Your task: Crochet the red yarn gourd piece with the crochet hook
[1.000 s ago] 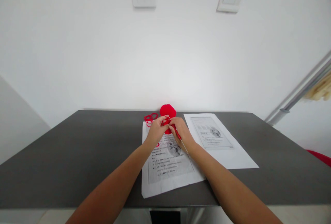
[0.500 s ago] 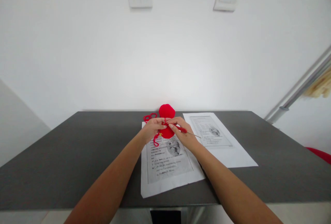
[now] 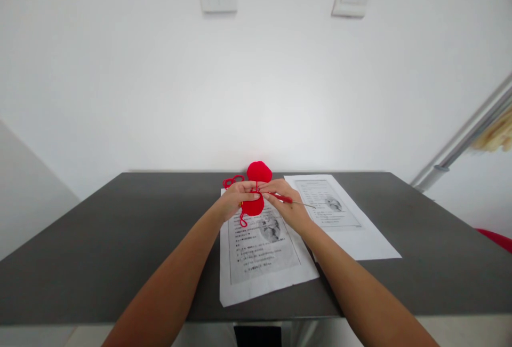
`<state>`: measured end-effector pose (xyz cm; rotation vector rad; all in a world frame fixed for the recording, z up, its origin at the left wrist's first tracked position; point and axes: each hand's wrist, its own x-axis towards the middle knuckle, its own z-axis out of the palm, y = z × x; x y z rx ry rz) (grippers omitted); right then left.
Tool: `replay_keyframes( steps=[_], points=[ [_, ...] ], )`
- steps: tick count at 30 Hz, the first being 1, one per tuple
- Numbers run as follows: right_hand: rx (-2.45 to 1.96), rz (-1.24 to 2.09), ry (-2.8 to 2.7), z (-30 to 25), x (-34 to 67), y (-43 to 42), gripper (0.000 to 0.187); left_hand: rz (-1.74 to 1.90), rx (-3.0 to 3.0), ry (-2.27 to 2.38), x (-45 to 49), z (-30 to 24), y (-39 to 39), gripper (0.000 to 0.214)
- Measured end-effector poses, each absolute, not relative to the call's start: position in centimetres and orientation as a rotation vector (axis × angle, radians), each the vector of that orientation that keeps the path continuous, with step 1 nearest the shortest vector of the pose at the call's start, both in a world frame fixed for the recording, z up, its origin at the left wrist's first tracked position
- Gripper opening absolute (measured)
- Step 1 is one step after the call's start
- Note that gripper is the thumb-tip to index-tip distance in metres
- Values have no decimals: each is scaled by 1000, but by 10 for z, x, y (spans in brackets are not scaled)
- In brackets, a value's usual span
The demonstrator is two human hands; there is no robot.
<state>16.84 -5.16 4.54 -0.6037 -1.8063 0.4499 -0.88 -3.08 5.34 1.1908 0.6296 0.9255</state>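
My left hand [image 3: 233, 200] is closed, with thumb and fingers pinching the upper edge of a red crochet piece [image 3: 253, 207]. Between the fingers of my right hand [image 3: 287, 205] is a crochet hook [image 3: 285, 198] with a red grip, its metal shaft pointing out to the right. The hook's working tip is at the piece's edge, too small to make out. A strand of red yarn runs up from there toward a red yarn ball [image 3: 260, 171] just behind my hands. Below my left hand dangles a small red loop [image 3: 243, 221].
Two printed sheets lie on the dark table: one sheet [image 3: 264, 261] under my hands, another sheet [image 3: 360, 235] to the right. Loose red yarn [image 3: 232, 180] rests left of the ball. A white wall [image 3: 256, 69] rises behind the table.
The red crochet piece has shifted slightly left and turned in my left hand, hiding most of the yellow bit. My right hand and the hook have moved a little right, the hook lying flatter.
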Motion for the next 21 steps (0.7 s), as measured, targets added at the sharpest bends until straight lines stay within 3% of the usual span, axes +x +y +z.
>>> replay_keyframes(
  steps=[10, 21],
  points=[
    [-689, 476, -1769, 48, 165, -64, 13, 871, 1161, 627, -23, 63, -31, 45],
    [-428, 147, -2020, 50, 171, -61, 25, 870, 1110, 558, -29, 62, -29, 42]
  ],
)
